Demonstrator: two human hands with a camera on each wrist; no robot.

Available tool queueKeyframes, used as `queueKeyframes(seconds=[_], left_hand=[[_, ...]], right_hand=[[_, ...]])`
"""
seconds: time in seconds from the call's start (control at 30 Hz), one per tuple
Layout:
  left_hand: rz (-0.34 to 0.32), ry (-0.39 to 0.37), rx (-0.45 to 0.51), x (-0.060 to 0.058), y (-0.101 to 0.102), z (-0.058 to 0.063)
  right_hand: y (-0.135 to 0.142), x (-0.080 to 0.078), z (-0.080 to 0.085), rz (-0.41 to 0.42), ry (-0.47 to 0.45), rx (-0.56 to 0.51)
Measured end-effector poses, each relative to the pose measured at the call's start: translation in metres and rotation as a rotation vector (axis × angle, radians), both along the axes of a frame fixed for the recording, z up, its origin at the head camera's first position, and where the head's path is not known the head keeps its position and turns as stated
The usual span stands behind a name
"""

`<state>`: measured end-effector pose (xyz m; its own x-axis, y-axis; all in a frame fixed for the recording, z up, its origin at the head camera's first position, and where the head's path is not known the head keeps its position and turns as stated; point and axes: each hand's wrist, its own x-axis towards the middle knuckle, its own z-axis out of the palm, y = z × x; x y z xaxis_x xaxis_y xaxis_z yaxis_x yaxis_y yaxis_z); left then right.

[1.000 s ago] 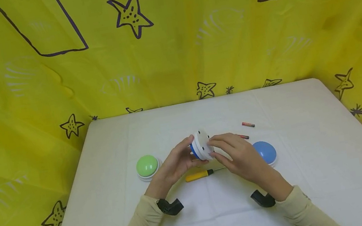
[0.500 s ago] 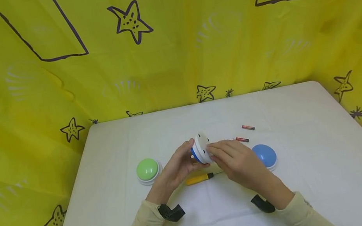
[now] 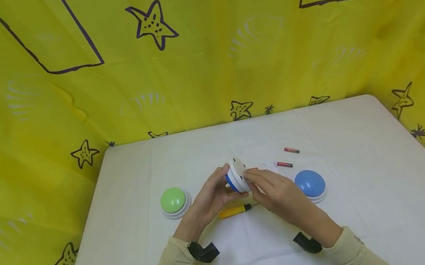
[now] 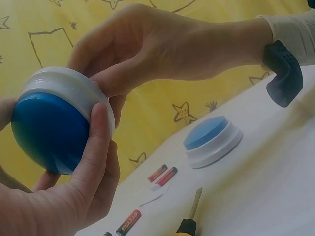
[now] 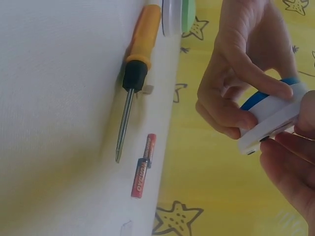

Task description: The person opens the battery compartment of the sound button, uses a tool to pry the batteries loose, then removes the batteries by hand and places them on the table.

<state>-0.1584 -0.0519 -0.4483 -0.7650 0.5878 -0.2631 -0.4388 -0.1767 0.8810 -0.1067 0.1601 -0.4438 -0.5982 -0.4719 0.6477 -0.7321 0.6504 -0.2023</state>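
Note:
A round push light with a blue dome and white base (image 3: 237,176) is held up over the table, tilted on its side. My left hand (image 3: 213,196) grips it around the rim, thumb and fingers on opposite sides. In the left wrist view its blue dome (image 4: 51,130) faces the camera. My right hand (image 3: 278,191) has its fingertips gathered at the base's underside, and its thumb lies along the white edge in the left wrist view. Dark holes dot the underside. What lies under the right fingertips is hidden. Below the hands lies a yellow-handled screwdriver (image 5: 142,39).
A green-domed push light (image 3: 173,200) stands to the left and another blue-domed one (image 3: 310,183) to the right. Red batteries (image 3: 292,150) lie behind the right hand, with a small white piece (image 3: 270,166) among them. Yellow patterned cloth (image 3: 194,70) surrounds the white table (image 3: 341,154).
My right fingers have drawn together at the underside of the push light. A battery and the white piece now show beside the right hand. The left hand keeps its grip.

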Motion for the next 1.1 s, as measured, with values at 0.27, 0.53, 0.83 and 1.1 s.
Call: queueKeyframes(seconds=[0.27,0.53,0.83,1.1], left_hand=[[-0.002,-0.053,0.015,0.0,-0.002,-0.005],[0.002,-0.105,0.038,-0.001,-0.002,-0.002],[0.003,-0.124,0.051,-0.002,-0.002,-0.004],[0.0,-0.141,0.057,-0.005,-0.002,-0.011]], right_hand=[[0.002,0.004,0.001,-0.009,-0.05,-0.015],[0.006,-0.001,-0.001,0.001,-0.117,-0.128],[0.01,-0.007,-0.002,-0.034,-0.133,-0.194],[0.015,-0.012,-0.006,-0.065,-0.323,-0.3]])
